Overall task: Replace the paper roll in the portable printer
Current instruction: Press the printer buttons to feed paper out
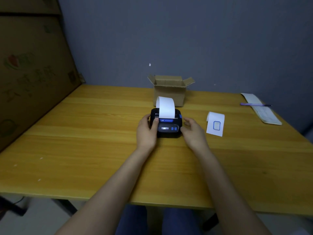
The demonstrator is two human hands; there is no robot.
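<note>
One wooden table (84, 150) bears one open cardboard box (169, 94), one black portable printer (166, 126) at centre with one paper strip (166, 107) arching from its top, one loose printed slip (215, 123) to its right, one notepad (260, 108) and one pen (254, 104). Left hand (147, 131) grasps the printer's left side, thumb on top; right hand (193, 131), fingers loosely curled, touches its right edge.

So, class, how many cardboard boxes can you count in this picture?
2. A small open cardboard box stands on the table just behind the printer. A big printed carton leans at the table's left edge. Others may lie outside the view.
</note>
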